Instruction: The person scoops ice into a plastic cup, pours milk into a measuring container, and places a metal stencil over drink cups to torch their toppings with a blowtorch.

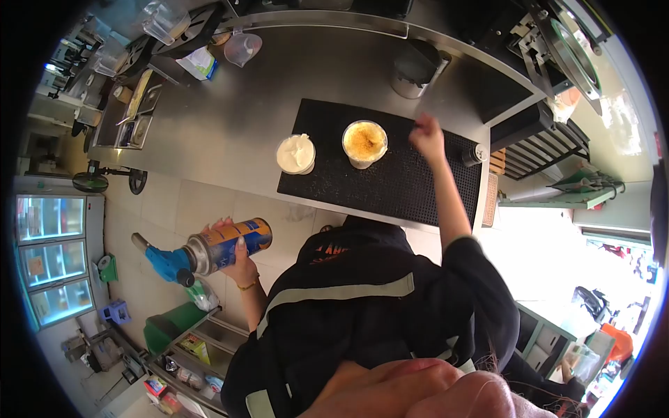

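My left hand (240, 259) is wrapped round a blowtorch (223, 249) with a blue head on an orange and blue gas canister, held off the table's front edge with its nozzle pointing left. Over the right part of a black rubber mat (411, 184) is my right hand (426, 137), slightly blurred, its fingers curled together; what they hold, if anything, is hidden. Left of it stands a cup (364, 145) topped with cream and golden-brown grains. A second cup (296, 154), with plain pale cream on top, stands at the mat's left edge.
A small shaker or can (475, 155) is at the mat's right end. Behind the mat stands a metal pitcher (411, 73). A clear measuring jug (242, 48) and a white-green packet (200, 64) are at the back left. Topping trays (141, 111) line the left end.
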A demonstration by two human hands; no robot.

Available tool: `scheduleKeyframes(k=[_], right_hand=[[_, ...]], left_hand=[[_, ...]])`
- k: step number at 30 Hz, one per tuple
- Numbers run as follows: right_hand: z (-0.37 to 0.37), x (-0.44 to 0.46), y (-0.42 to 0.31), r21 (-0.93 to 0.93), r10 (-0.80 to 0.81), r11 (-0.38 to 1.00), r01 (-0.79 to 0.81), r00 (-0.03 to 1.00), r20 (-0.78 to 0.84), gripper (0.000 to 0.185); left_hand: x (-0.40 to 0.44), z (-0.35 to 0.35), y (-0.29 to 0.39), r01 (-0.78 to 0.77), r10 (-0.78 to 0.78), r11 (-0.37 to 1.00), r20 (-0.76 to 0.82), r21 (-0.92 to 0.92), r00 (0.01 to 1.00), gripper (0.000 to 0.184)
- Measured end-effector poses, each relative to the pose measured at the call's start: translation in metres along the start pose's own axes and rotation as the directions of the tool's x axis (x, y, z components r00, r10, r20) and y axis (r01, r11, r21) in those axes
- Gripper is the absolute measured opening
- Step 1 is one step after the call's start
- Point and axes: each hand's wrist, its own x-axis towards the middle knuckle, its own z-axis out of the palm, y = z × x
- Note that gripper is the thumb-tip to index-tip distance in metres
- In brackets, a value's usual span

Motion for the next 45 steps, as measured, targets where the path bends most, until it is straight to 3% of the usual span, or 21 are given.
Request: scheduleKeyframes(k=[1,2,4,6,7,9,12,17,20,23,27,29,30,33,35,37,38,39,41,43,45], right_hand=[[0.001,-0.030,-0.011,-0.020,-0.094,0.995,0.097,0.989,0.117,0.083],[0.013,-0.051,-0.010,0.076,-0.197,0.980,0.185,0.955,0.223,0.099],[0.046,-0.074,-0.020,0.091,-0.408,0.913,0.398,0.882,0.236,0.119],[0.074,-0.078,-0.041,0.358,-0.392,0.880,0.313,0.903,0.175,0.119],[0.085,-0.078,-0.054,0.425,-0.396,0.846,0.322,0.913,0.095,0.106],[0.094,-0.070,-0.055,0.350,-0.307,0.907,0.233,0.936,0.172,0.089],[0.098,-0.068,-0.052,0.444,-0.278,0.867,0.228,0.959,0.050,0.075],[0.050,-0.027,-0.029,0.543,-0.216,0.791,0.283,0.959,-0.185,0.075],[0.016,0.032,0.007,0.349,-0.172,0.852,0.391,0.837,-0.519,0.080],[-0.017,0.065,0.007,0.105,-0.131,0.946,0.306,0.659,-0.740,0.078],[-0.029,0.104,0.039,0.099,-0.061,0.971,0.218,0.624,-0.779,0.079],[-0.029,0.105,0.038,0.159,-0.007,0.967,0.201,0.642,-0.767,0.079],[-0.032,0.105,0.038,0.205,0.024,0.963,0.172,0.706,-0.707,0.086],[-0.026,0.111,0.068,-0.014,-0.214,0.953,0.304,0.635,-0.743,0.097],[-0.004,0.075,0.089,-0.196,-0.270,0.961,0.196,0.508,-0.818,0.107],[0.030,0.007,0.063,-0.187,-0.269,0.963,0.194,0.654,-0.707,0.110],[0.049,-0.032,0.033,-0.071,-0.289,0.954,0.290,0.834,-0.471,0.112],[0.072,-0.066,0.002,0.060,-0.320,0.940,0.337,0.927,-0.193,0.114],[0.114,-0.094,-0.034,0.112,-0.570,0.821,0.559,0.800,0.185,0.119],[0.161,-0.099,-0.053,0.304,-0.590,0.805,0.510,0.743,0.315,0.126],[0.200,-0.094,-0.066,0.401,-0.522,0.836,0.375,0.769,0.369,0.124]], left_hand=[[-0.003,0.001,-0.003,-0.001,0.001,1.000,-0.017,-0.006,1.000,0.072],[-0.005,0.005,-0.001,0.010,-0.010,1.000,-0.035,0.002,0.999,0.072],[-0.007,0.007,-0.001,0.047,-0.047,0.999,-0.036,-0.006,0.998,0.071],[-0.007,0.008,-0.001,0.064,-0.065,0.998,-0.027,-0.021,0.998,0.070],[-0.005,0.010,-0.001,0.062,-0.062,0.998,-0.016,-0.031,0.998,0.070],[-0.004,0.015,0.001,0.049,-0.049,0.998,-0.006,-0.042,0.999,0.070],[0.001,0.022,0.003,0.028,-0.028,0.999,0.004,-0.020,1.000,0.071],[-0.001,0.017,0.004,0.017,-0.020,0.997,0.038,0.071,0.999,0.074],[-0.004,0.016,0.007,0.024,-0.028,0.993,0.026,0.113,0.999,0.075],[-0.004,0.013,0.007,0.027,-0.030,0.991,0.023,0.129,0.999,0.076],[-0.001,0.012,0.011,0.025,-0.030,0.991,0.040,0.131,0.999,0.075],[-0.001,0.012,0.013,0.025,-0.034,0.988,0.053,0.149,0.998,0.075],[-0.002,0.012,0.013,0.032,-0.042,0.986,0.062,0.162,0.997,0.075],[-0.008,0.000,0.011,0.075,-0.096,0.969,0.079,0.234,0.992,0.076],[-0.012,-0.014,0.006,0.096,-0.125,0.948,0.076,0.303,0.989,0.076],[-0.010,-0.003,0.011,-0.035,-0.008,0.958,0.149,0.286,0.989,0.074],[-0.009,0.001,0.014,-0.051,0.005,0.953,0.154,0.299,0.988,0.074],[-0.008,0.004,0.018,-0.061,0.009,0.948,0.166,0.311,0.986,0.074],[-0.007,0.000,0.021,-0.068,0.005,0.940,0.185,0.334,0.983,0.074],[-0.006,-0.004,0.022,-0.069,0.001,0.935,0.192,0.348,0.981,0.076],[-0.005,-0.007,0.020,-0.094,0.046,0.955,0.174,0.282,0.984,0.075]])
